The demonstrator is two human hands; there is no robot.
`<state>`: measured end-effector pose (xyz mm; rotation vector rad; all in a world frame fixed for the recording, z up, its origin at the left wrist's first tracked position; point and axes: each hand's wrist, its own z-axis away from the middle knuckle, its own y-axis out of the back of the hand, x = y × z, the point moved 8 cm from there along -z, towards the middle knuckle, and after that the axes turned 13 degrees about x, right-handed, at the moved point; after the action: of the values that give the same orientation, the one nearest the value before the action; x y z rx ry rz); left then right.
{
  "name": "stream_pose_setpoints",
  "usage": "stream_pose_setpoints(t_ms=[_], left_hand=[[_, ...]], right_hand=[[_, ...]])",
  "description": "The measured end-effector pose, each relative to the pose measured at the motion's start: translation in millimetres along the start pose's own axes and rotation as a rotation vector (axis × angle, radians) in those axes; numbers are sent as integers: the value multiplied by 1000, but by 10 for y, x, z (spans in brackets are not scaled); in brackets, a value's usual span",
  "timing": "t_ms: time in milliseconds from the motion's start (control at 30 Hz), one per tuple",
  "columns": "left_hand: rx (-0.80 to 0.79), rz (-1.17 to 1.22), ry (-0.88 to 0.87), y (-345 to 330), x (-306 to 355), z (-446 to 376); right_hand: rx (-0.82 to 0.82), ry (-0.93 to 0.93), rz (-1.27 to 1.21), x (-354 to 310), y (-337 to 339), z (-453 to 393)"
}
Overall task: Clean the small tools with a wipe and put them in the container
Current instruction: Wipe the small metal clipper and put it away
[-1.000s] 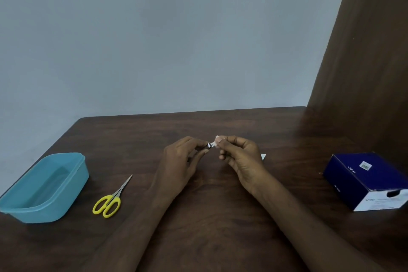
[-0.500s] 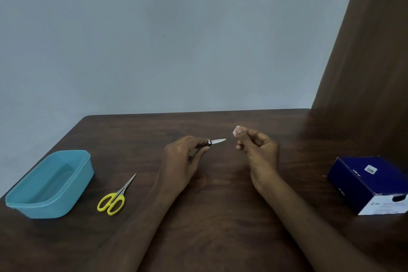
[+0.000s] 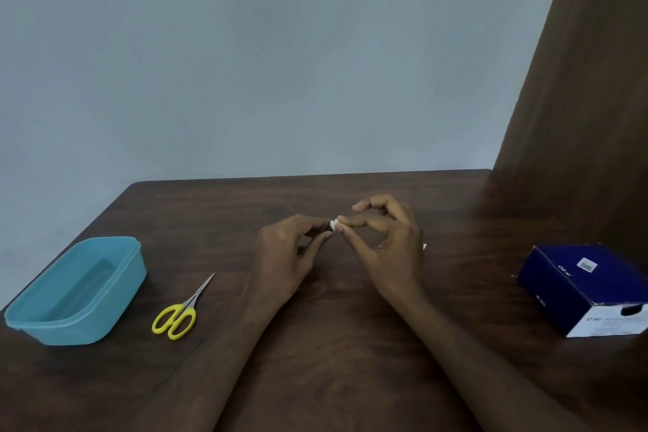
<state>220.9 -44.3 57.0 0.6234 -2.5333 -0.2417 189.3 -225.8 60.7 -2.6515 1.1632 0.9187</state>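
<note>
A small dark-ended tool [image 3: 330, 225] is pinched between the curled fingers and thumb of the left hand [image 3: 287, 256] above the middle of the dark wooden table [image 3: 350, 361]. A white wipe [image 3: 335, 225] is pinched against the tool's end by the thumb and a finger of the right hand [image 3: 389, 238], whose other fingers are held loosely curved. A teal container [image 3: 75, 291] is seen at the table's left, with yellow-handled scissors [image 3: 180, 312] lying closed just beside it. A dark blue box [image 3: 589, 286] is seen at the right.

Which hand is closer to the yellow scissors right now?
Left. The left hand is just right of the yellow scissors, holding a small tool over the table. The right hand is farther right, beyond the left hand, pinching a white wipe.
</note>
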Motion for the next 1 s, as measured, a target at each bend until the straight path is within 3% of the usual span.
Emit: stream_pose_setpoints(t_ms=[100, 200, 267, 367, 633, 1000], left_hand=[[-7, 29, 114, -6, -90, 23], [-9, 192, 408, -21, -261, 61], [-44, 348, 562, -62, -287, 86], [-45, 444, 647, -89, -296, 112], [-20, 457, 663, -50, -321, 89], [-63, 365, 591, -66, -290, 82]], right_hand=[[-39, 40, 24, -39, -56, 27], [126, 13, -56, -62, 113, -53], [161, -68, -109, -11, 151, -57], [74, -223, -212, 96, 21, -1], [-135, -31, -30, -30, -132, 78], [-112, -153, -37, 81, -148, 84]])
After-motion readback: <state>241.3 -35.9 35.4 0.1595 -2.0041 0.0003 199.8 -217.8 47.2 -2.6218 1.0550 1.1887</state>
